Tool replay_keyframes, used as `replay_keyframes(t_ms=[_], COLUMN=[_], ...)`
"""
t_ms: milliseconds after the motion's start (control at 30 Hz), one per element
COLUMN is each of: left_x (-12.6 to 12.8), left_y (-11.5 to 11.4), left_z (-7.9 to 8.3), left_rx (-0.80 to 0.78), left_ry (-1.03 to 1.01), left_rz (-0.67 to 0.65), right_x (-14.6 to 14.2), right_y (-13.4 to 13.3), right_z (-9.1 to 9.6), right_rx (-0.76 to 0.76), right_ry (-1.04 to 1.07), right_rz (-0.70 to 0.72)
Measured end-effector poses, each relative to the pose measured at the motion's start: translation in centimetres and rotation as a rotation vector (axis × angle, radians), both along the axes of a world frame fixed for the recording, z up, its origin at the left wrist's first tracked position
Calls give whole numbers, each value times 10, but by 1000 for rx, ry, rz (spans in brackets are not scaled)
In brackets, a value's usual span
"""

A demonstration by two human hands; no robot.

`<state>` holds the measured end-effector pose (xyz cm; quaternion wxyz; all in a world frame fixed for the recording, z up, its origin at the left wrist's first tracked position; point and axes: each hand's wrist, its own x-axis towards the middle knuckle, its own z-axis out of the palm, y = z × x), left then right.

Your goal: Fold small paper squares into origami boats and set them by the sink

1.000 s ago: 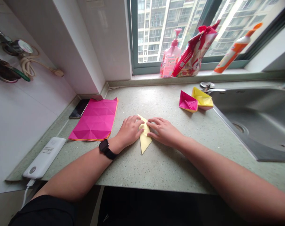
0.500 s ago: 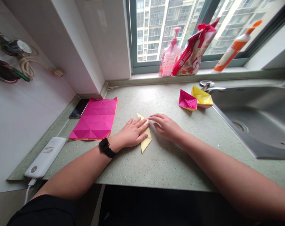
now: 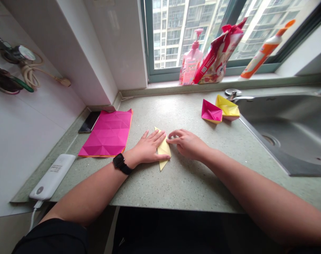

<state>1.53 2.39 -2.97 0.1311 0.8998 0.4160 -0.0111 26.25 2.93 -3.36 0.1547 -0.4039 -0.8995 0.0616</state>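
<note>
A piece of folded yellow paper, a slim pointed shape, lies on the counter in front of me. My left hand rests flat across it with the fingers spread, pressing it down and covering its left part. At the paper's right edge, my right hand has thumb and index finger drawn together in a pinch on the rim. Its other fingers are bent. Further right stand a pink paper boat and a yellow paper boat, touching each other.
Creased magenta paper sheets lie at left, beside a dark phone and a white power bank with a cable. A steel sink is at right. On the windowsill stand a pump bottle, a red bag and an orange-white bottle.
My right thumb and index finger have come together at the paper's right edge. My left thumb has spread lower, away from its fingers. The paper stays in place.
</note>
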Motion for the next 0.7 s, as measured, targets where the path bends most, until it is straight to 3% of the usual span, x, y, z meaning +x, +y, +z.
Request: replay_keyframes(t_ms=[200,367,700], left_x=[-2,-2,-2], left_y=[1,2,2], left_z=[-1,-2,3], left_rx=[6,8,-16], left_ry=[-5,2,48], left_rz=[-6,-12,-14], right_x=[7,6,7], right_y=[-2,-1,-3], right_z=[9,7,12], right_rx=[48,94,-56], right_ry=[-42,-15,-104], right_rz=[102,143,215])
